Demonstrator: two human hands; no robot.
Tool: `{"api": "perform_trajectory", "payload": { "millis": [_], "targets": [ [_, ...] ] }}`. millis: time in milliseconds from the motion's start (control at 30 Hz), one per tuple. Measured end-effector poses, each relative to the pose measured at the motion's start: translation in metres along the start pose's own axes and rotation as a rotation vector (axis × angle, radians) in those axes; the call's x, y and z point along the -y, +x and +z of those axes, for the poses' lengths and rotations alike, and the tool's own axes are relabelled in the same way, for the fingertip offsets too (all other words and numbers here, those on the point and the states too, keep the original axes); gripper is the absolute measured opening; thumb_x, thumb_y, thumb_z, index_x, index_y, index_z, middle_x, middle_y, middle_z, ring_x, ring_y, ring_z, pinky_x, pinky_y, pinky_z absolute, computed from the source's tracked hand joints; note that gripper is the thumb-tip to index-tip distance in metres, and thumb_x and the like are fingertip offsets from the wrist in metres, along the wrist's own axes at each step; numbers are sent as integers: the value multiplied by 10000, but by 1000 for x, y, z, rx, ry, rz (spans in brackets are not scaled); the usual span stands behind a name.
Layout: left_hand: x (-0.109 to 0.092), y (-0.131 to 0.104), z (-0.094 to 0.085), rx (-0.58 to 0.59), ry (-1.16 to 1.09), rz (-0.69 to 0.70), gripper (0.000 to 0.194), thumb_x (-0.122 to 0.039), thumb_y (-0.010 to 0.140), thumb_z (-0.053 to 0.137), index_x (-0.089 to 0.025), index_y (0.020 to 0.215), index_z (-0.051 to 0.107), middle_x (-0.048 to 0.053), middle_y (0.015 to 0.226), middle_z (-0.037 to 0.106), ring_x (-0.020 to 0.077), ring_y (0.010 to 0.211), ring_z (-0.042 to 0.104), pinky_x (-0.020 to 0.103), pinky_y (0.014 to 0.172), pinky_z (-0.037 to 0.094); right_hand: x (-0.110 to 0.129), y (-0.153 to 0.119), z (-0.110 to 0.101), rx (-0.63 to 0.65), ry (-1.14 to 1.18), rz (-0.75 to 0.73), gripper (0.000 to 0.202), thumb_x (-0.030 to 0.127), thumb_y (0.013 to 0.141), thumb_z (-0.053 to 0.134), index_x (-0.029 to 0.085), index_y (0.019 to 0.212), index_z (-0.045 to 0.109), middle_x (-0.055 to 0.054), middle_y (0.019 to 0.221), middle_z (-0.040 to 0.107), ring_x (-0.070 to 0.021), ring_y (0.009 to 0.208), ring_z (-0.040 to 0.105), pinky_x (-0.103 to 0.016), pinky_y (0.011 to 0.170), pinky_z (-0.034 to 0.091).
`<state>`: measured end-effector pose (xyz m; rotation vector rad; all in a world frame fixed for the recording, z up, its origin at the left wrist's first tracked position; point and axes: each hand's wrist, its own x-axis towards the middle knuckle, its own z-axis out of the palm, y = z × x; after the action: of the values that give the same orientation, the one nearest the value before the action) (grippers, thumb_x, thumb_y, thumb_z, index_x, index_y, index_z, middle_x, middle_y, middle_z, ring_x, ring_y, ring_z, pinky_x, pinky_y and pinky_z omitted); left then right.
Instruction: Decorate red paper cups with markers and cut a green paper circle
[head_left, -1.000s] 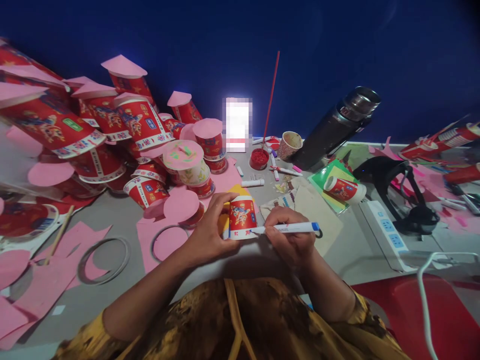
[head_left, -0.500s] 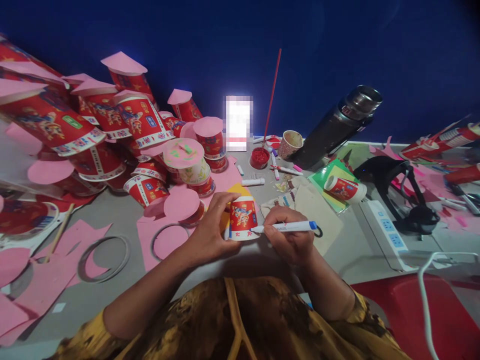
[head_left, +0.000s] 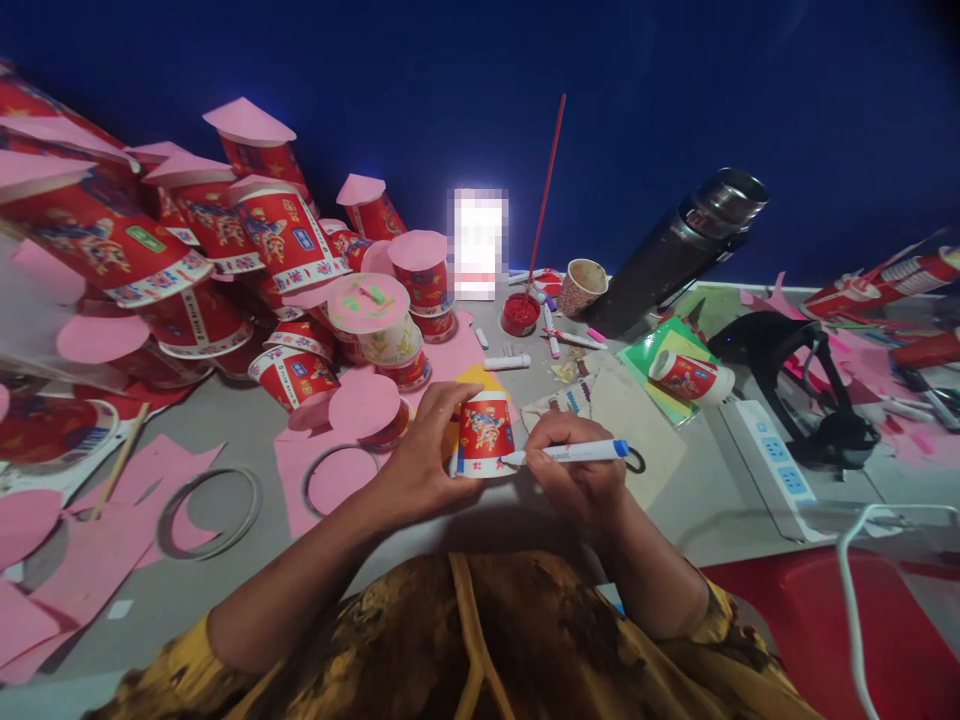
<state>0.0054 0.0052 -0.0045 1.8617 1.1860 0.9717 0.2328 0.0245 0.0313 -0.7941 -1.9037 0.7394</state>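
Note:
My left hand (head_left: 427,445) grips a red paper cup (head_left: 486,430) by its left side, thumb beneath and fingers along the top. The cup has a printed figure and a white band with small pink and blue marks at its lower end. In my right hand (head_left: 577,465) is a white marker (head_left: 589,452) with a blue end, held like a pen. The marker's tip meets or nearly meets the white band. A piece of yellow paper (head_left: 474,376) lies behind the cup.
Red cups with pink paper cones (head_left: 251,125) are piled at the left. Grey tape rings (head_left: 255,500) rest among pink paper scraps. A black thermos (head_left: 667,255), a red-stained small pot (head_left: 519,316) and loose markers stand or lie behind. At right are a power strip (head_left: 772,465) and headset (head_left: 795,380).
Almost nothing differs. The view has shifted very slightly, and the marker's tip stays at the cup's white band in both frames.

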Motion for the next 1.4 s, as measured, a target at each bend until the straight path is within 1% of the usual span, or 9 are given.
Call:
{"api": "perform_trajectory", "payload": {
  "millis": [200, 400, 667, 800, 967, 1133, 1267, 1400],
  "targets": [
    [-1, 1, 0, -6, 24, 14, 862, -170, 721, 786, -295, 1496, 429, 100, 1448, 500, 334, 1372, 523, 503, 1147, 495, 0, -1, 0, -29, 6, -3, 142, 155, 903, 618, 238, 789, 627, 10, 665, 670, -156, 571, 604, -300, 597, 473],
    [-3, 0, -2, 20, 34, 11, 841, -202, 734, 797, -290, 1488, 434, 105, 1437, 509, 347, 1361, 517, 531, 1152, 485, 0, 0, -1, 22, -34, -3, 109, 189, 906, 639, 229, 804, 641, 6, 667, 676, -151, 558, 597, -299, 585, 466],
    [-7, 2, -3, 51, 51, -19, 782, -229, 766, 794, -255, 1475, 465, 108, 1414, 523, 331, 1369, 509, 517, 1204, 440, -1, -1, -2, 24, -24, -10, 140, 209, 912, 630, 235, 774, 637, -2, 665, 681, -158, 562, 597, -307, 577, 457],
    [-9, 2, -4, 52, 54, -32, 784, -233, 754, 800, -251, 1470, 481, 105, 1412, 537, 333, 1372, 520, 508, 1206, 447, 1, -1, -2, 58, -30, 16, 141, 200, 907, 639, 231, 769, 638, 3, 666, 677, -150, 554, 583, -299, 579, 451],
    [-9, 2, -4, 51, 59, -27, 779, -236, 753, 792, -241, 1470, 486, 111, 1409, 546, 331, 1363, 530, 502, 1199, 458, 2, 0, -3, 35, 2, 30, 145, 174, 911, 620, 233, 779, 627, 9, 663, 663, -146, 560, 576, -287, 583, 448],
    [-10, 2, -2, 53, 57, -36, 774, -254, 759, 795, -250, 1468, 484, 112, 1410, 550, 333, 1372, 530, 513, 1202, 454, 0, 0, -2, 89, -29, 28, 148, 199, 906, 628, 231, 761, 634, 8, 655, 670, -149, 556, 583, -291, 576, 447],
    [-9, 2, -3, 48, 53, -36, 772, -258, 757, 793, -249, 1463, 481, 118, 1408, 558, 339, 1351, 546, 533, 1182, 470, 0, -1, -2, 52, -23, 40, 139, 212, 903, 643, 228, 765, 635, 13, 666, 669, -146, 565, 576, -291, 589, 443],
    [-9, 2, -3, 46, 60, -28, 756, -254, 758, 786, -255, 1453, 489, 114, 1399, 570, 342, 1334, 559, 541, 1171, 479, 1, -1, -3, 79, -8, 47, 134, 201, 899, 638, 229, 768, 642, 13, 658, 663, -149, 561, 579, -291, 582, 444]
  ]
}}
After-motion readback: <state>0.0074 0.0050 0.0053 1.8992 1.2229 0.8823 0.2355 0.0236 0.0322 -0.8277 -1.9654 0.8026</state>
